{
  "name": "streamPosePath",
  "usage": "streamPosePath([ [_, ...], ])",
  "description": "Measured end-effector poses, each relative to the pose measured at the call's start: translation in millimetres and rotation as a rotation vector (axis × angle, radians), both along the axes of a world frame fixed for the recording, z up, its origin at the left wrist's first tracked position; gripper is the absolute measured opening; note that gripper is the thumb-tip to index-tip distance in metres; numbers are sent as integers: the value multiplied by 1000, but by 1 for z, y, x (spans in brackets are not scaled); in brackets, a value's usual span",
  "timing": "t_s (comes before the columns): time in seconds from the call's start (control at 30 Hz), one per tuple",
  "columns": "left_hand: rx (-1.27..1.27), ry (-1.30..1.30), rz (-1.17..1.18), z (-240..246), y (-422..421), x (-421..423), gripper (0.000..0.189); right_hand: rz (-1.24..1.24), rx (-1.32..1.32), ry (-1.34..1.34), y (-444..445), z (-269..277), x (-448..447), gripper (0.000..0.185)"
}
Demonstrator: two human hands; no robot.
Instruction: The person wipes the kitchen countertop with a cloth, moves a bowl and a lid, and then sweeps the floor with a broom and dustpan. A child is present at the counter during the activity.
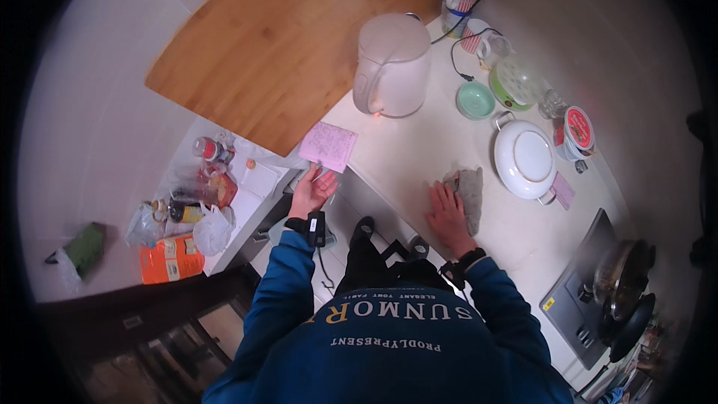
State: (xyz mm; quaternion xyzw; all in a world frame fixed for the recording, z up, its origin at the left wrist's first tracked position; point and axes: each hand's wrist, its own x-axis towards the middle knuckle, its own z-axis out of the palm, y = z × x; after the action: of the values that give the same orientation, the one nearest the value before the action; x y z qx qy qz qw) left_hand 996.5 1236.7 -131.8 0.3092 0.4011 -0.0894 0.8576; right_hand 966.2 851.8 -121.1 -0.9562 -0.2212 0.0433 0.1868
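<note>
My right hand (450, 219) lies flat with its fingers over the left edge of a crumpled grey cloth (470, 199) on the white countertop (392, 174). Palm up and fingers loosely curled, my left hand (312, 191) is held empty just below a pink printed cloth (328, 146), which lies at the counter's corner; whether they touch I cannot tell. Behind the pink cloth stands a pale electric kettle (392, 64) with a small light lit at its base. To the right of the grey cloth sits a white lidded pot (525, 160) with metal handles.
A large wooden board (269, 45) spans the back left. Mugs, a mint green bowl (475, 100), a green egg cooker (513, 81) and a tub (578, 128) line the back right. A cooktop (578, 292) holding pans is at right; bottles and bags, one an orange packet (171, 260), are at left.
</note>
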Motion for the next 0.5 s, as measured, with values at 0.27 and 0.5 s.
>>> streamPosePath([
  [0.27,56,19,-137,-48,43,59,19,-483,-129,14,0,6,-26,60],
  [0.5,250,-362,-489,-45,79,26,12,-416,-138,-132,103,-28,5,52],
])
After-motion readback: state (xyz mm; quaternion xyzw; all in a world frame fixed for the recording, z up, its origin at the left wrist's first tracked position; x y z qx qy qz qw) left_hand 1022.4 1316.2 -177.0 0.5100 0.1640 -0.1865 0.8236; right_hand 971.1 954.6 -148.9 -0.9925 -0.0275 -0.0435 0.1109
